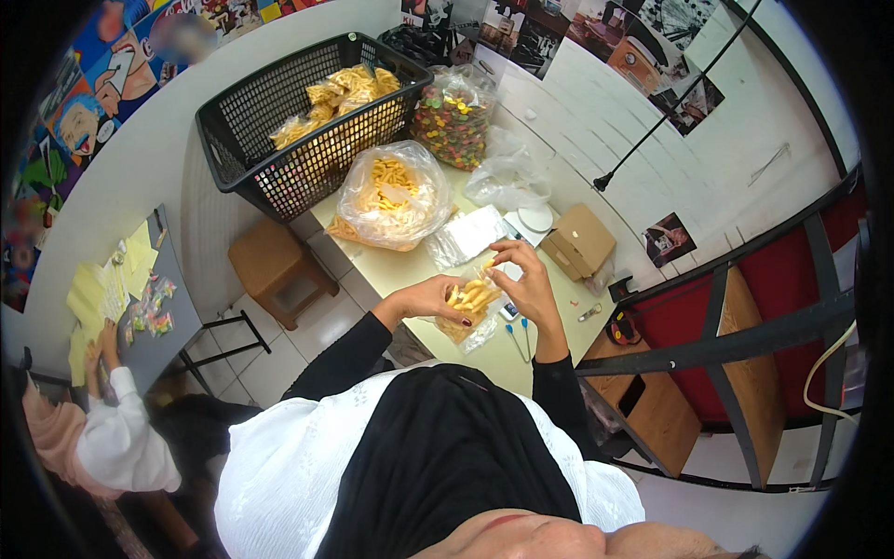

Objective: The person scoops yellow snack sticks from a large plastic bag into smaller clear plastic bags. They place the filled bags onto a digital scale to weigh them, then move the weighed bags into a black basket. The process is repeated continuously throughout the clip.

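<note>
My left hand (427, 299) grips a small clear plastic bag of yellow snack pieces (475, 297) over the table. At the bag's mouth, my right hand (520, 276) pinches one yellow piece between thumb and finger. Behind my hands stands a large open clear bag of the same yellow pieces (394, 189). Flat clear plastic bags (466, 236) lie between it and my right hand. Blue-ended tongs (518, 341) rest on the table below my right hand. A white scale (532, 222), partly covered, is near a cardboard box (578, 241).
A black plastic crate (307, 168) holds several filled snack bags (353, 91). Beside it stands a bag of multicoloured pieces (457, 119). A brown stool (276, 262) is left of the table (377, 269). At a grey table (164, 279) on the far left, another person (126, 447) handles small items.
</note>
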`<state>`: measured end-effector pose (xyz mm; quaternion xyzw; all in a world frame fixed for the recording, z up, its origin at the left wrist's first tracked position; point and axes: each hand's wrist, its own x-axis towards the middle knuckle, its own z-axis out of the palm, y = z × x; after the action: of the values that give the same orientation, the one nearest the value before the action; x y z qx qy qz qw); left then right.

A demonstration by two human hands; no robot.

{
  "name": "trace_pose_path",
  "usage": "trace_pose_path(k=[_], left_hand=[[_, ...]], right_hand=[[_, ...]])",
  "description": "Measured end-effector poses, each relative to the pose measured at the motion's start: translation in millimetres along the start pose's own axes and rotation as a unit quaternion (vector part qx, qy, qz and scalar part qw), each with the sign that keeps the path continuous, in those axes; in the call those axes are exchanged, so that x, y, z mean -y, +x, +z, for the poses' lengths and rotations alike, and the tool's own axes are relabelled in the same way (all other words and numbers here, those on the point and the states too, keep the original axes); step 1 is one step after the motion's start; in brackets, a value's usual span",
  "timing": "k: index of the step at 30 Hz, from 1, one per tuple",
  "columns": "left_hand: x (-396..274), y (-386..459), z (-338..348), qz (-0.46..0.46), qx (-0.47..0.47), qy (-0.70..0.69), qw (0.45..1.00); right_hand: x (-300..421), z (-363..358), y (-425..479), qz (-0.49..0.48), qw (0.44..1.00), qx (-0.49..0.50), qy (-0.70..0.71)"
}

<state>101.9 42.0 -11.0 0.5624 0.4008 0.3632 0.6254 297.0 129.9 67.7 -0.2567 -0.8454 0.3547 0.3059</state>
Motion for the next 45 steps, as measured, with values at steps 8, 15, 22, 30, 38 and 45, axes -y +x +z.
trace_pose_path(k=[8, 15, 22, 30, 38, 45], left_hand=[[4.8, -2.5, -5.2, -0.009, -0.004, -0.021, 1.0], [0.8, -5.4, -6.6, -0.026, 0.0, -0.004, 1.0], [2.2, -6.5, -8.4, -0.011, -0.011, -0.017, 1.0], [6.1, -12.5, -13.7, -0.029, -0.025, -0.019, 0.999], [18.1, -14.9, -15.3, 0.009, -0.019, -0.036, 0.999], [13.3, -39.0, -23.6, -0.014, -0.065, 0.039, 0.997]], right_hand=[[-17.0, 17.7, -10.4, 0.144, 0.945, -0.038, 0.291], [-11.4, -2.5, -10.5, 0.045, 0.998, 0.015, 0.047], [-3.6, -2.9, -5.4, -0.009, 1.0, -0.012, 0.01], [-3.3, -0.1, -4.3, 0.167, 0.943, -0.02, 0.289], [-15.6, 10.5, 2.9, 0.166, 0.97, 0.083, 0.157], [-2.3, 34.9, 27.7, -0.032, 0.983, 0.169, -0.065]])
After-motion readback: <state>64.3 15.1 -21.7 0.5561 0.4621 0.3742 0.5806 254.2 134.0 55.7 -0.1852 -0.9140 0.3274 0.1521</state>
